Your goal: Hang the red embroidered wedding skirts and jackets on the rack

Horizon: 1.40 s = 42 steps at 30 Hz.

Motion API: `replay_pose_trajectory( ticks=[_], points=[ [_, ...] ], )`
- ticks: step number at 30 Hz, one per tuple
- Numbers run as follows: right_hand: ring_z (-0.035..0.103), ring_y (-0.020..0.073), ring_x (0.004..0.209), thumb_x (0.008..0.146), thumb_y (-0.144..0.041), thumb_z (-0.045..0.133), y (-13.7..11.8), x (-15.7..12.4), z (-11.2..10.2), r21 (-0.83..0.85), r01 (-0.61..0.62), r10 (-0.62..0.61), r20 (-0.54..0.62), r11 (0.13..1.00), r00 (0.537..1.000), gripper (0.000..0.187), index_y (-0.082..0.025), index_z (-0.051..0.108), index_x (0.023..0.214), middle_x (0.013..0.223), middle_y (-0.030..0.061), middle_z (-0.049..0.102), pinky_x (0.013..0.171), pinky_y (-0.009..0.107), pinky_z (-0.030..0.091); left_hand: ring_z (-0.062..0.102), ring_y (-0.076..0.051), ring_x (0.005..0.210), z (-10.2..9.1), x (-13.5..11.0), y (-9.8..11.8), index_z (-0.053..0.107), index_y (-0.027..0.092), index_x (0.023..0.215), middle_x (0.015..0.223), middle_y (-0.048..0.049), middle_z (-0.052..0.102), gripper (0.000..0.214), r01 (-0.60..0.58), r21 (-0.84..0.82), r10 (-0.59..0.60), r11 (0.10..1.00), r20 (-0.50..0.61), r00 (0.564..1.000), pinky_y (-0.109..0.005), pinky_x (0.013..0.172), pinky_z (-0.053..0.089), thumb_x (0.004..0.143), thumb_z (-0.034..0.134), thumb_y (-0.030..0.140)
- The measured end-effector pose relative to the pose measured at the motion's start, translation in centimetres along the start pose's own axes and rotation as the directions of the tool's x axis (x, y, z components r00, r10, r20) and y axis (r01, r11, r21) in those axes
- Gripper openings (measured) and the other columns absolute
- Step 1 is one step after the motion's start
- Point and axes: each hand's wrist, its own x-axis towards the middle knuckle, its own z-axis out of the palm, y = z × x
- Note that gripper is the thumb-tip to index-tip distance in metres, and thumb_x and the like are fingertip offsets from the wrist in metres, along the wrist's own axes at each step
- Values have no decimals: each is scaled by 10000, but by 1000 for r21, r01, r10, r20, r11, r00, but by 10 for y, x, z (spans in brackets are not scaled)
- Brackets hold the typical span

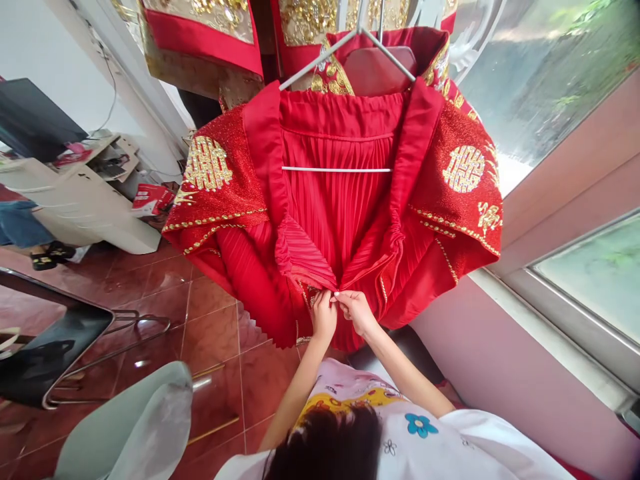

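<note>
A red pleated skirt [335,193] with gold embroidery hangs in front of me on a white hanger [327,61]. Its waistband is spread over the hanger, and the front edges come together low in the middle. At that meeting point my left hand [324,313] pinches the fabric from the left side. My right hand [354,311] pinches from the right, its fingertips close against the left ones. Whatever small fastening may lie between the fingertips is too small to make out. Round gold emblems [466,169] decorate both sides of the skirt.
More red and gold garments [200,33] hang behind. To the right stand a window [555,87] and a pale wall ledge. A grey-green chair [125,427] and a black chair [50,347] are at left. A desk with a monitor [37,120] and part of another person [25,223] are farther back.
</note>
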Motion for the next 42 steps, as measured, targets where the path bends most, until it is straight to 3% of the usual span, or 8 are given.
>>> replay_pose_trajectory(
  ticks=[7,18,23,27,32,36,39,42],
  points=[
    [155,23,366,565,-437,625,-36,-8,4,255,-33,38,-14,966,999,303,-144,550,545,388,-94,263,411,224,80,623,-212,859,4,-6,-2,629,157,909,883,-104,663,186,-77,92,79,993,-23,997,-328,757,500,873,449,131],
    [168,18,354,647,-352,631,-144,-24,25,375,211,-225,-6,903,974,251,-132,575,539,376,-86,288,400,217,71,599,-181,764,0,1,17,597,166,741,751,-74,618,246,-31,222,36,975,-17,999,-277,701,470,905,416,149],
    [192,30,371,664,-375,601,-141,-21,32,360,250,-245,-61,899,968,262,-142,571,548,400,-77,301,404,220,108,613,-191,809,1,10,23,612,164,766,805,-86,650,211,31,246,-40,969,33,999,-286,729,480,872,440,101],
    [250,47,410,720,-419,576,-126,-22,24,144,352,-349,-47,925,936,319,-133,592,581,424,-59,337,429,220,173,635,-194,831,-4,12,28,642,155,834,862,-100,677,207,83,264,-112,961,97,989,-287,743,481,862,446,94],
    [397,83,494,844,-452,492,-106,-42,-7,-218,487,-506,-38,846,862,392,-129,630,669,517,-12,480,493,222,295,661,-216,754,-48,18,49,674,164,960,862,-108,709,191,119,247,-165,962,174,971,-285,642,479,859,514,186],
    [447,98,536,826,-436,549,-99,-39,-24,-392,503,-620,-274,770,735,320,-137,660,791,606,3,558,539,226,347,647,-175,847,-90,38,88,657,164,985,944,-95,703,279,20,95,-15,995,-54,998,-260,753,474,930,405,269],
    [445,105,514,796,-445,584,-97,-22,-24,-502,484,-639,-195,716,744,325,-146,669,889,562,-14,536,548,232,351,617,-164,716,-97,60,118,658,154,890,817,-68,686,285,-29,180,69,983,-223,972,-248,682,441,910,463,362],
    [442,107,508,811,-400,553,-95,-10,-20,-569,469,-638,-132,676,759,280,-156,668,886,555,-15,536,555,236,344,623,-174,699,-87,79,133,666,171,900,837,-54,698,275,60,332,-3,941,-170,985,-244,608,387,872,537,412]
  ],
)
